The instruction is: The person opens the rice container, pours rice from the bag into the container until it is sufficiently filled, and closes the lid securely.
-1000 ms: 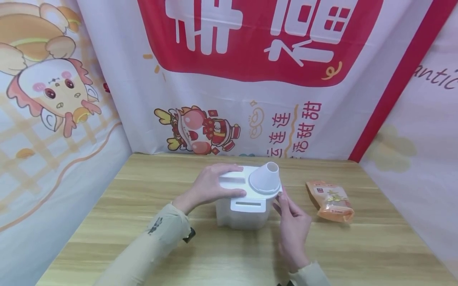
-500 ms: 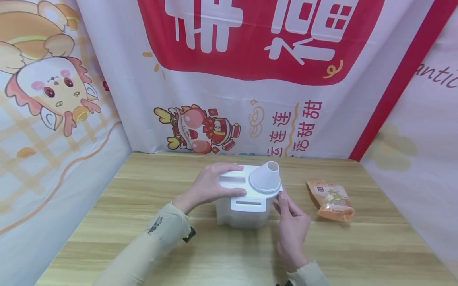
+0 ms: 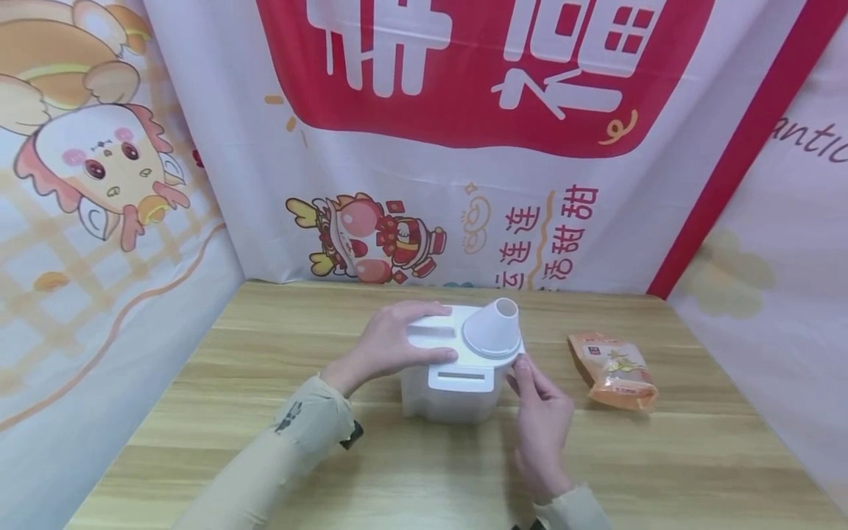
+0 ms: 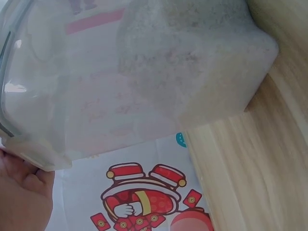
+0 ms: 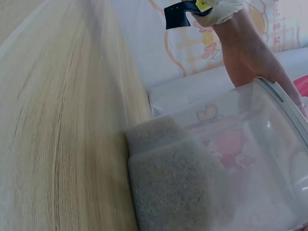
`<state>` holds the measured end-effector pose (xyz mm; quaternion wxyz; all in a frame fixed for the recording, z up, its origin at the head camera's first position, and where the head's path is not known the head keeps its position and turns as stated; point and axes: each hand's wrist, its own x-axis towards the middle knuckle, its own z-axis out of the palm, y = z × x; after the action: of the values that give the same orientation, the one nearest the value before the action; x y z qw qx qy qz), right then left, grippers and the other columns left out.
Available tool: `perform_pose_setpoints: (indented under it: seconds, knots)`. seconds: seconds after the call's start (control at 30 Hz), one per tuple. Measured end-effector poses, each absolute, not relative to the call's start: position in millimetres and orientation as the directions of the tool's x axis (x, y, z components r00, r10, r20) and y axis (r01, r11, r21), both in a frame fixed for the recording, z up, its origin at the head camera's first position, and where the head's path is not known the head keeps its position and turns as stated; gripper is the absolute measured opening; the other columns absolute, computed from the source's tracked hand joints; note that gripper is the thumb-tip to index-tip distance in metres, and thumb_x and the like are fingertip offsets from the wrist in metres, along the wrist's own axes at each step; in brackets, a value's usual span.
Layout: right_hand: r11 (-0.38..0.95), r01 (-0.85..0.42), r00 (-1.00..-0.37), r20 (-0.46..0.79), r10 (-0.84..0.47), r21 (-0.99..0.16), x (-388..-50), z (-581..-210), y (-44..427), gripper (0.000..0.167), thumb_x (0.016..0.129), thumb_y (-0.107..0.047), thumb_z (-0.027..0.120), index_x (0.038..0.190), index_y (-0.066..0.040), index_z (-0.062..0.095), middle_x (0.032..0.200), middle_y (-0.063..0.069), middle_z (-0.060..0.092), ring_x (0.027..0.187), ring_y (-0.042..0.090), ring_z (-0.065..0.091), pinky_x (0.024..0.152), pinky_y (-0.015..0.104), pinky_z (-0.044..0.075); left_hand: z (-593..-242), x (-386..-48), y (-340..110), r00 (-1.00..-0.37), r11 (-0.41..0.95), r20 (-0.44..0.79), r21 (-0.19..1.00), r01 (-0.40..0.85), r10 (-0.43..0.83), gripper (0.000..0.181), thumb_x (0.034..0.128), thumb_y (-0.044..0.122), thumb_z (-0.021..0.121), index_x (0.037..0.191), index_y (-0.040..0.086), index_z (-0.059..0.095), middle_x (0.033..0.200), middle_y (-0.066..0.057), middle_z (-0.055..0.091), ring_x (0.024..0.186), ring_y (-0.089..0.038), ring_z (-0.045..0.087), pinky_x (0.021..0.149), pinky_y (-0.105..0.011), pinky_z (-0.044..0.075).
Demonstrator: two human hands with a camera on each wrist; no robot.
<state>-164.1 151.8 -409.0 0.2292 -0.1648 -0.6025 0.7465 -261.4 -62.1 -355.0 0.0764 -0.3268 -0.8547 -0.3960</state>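
Note:
A translucent plastic storage box with a white lid stands upright on the table. A white cone-shaped spout rises from the lid's right part. Greyish, grain-like contents fill the box's lower part in the right wrist view. My left hand grips the lid from the left, thumb along its top near the front. At the lid's front right corner, my right hand pinches the edge with thumb and fingers; some of its fingertips are hidden by the box. A white slotted latch hangs on the lid's front.
An orange food packet lies on the wooden table to the right of the box. Printed cloths stand behind the table and along both sides.

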Motion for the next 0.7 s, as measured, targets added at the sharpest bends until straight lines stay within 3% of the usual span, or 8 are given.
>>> perform_pose_setpoints:
  seconds: [0.2,0.3,0.47,0.53,0.7]
  knots:
    - [-0.104,-0.093,-0.879,0.032,0.475,-0.990,-156.5,-399.9,157.6,0.037,0.100,-0.029,0.060,0.132,-0.011,0.062,0.132,0.004,0.061,0.112,0.022,0.062,0.107,0.034,0.041,-351.9,-264.3,-64.9,-0.734,0.451,0.407,0.596,0.664,0.544,0.072,0.0719,0.060,0.080,0.132,0.023,0.064,0.132,0.011,0.060,0.122,-0.009,0.052,0.102,-0.039,0.044]
    - [-0.024,-0.115,-0.880,0.091,0.467,-0.993,-148.1,-395.3,154.9,0.037,0.101,-0.022,0.057,0.137,-0.011,0.058,0.138,0.004,0.056,0.122,0.024,0.053,0.110,0.040,0.036,-348.3,-265.7,-68.2,-0.744,0.445,0.392,0.617,0.648,0.541,0.071,0.0784,0.059,0.076,0.136,0.020,0.060,0.139,0.008,0.054,0.129,-0.011,0.046,0.108,-0.042,0.038]
    - [0.095,-0.201,-0.874,0.222,0.432,-0.975,-128.9,-389.4,139.9,0.046,0.101,-0.017,0.058,0.145,-0.011,0.047,0.150,0.007,0.042,0.131,0.028,0.044,0.108,0.040,0.039,-347.5,-266.6,-73.3,-0.856,0.462,0.272,0.749,0.475,0.440,0.063,0.0995,0.060,0.040,0.144,0.016,0.051,0.147,0.001,0.047,0.137,-0.019,0.038,0.112,-0.049,0.030]
    - [0.137,-0.231,-0.878,0.267,0.397,-0.963,-122.2,-387.6,132.1,0.051,0.100,-0.014,0.058,0.148,-0.008,0.042,0.153,0.008,0.036,0.135,0.028,0.039,0.111,0.041,0.035,-350.6,-267.1,-74.4,-0.881,0.450,0.224,0.792,0.414,0.417,0.067,0.1018,0.061,0.027,0.145,0.015,0.049,0.147,-0.001,0.047,0.137,-0.021,0.038,0.113,-0.049,0.030]
    - [0.270,-0.270,-0.892,0.345,0.290,-0.924,-110.9,-382.1,115.6,0.062,0.100,-0.016,0.059,0.154,-0.008,0.029,0.159,0.004,0.023,0.144,0.025,0.020,0.115,0.054,0.020,-358.2,-265.9,-75.6,-0.893,0.391,0.214,0.841,0.374,0.395,0.076,0.1005,0.064,0.017,0.145,0.012,0.049,0.146,-0.004,0.048,0.136,-0.024,0.040,0.113,-0.052,0.028]
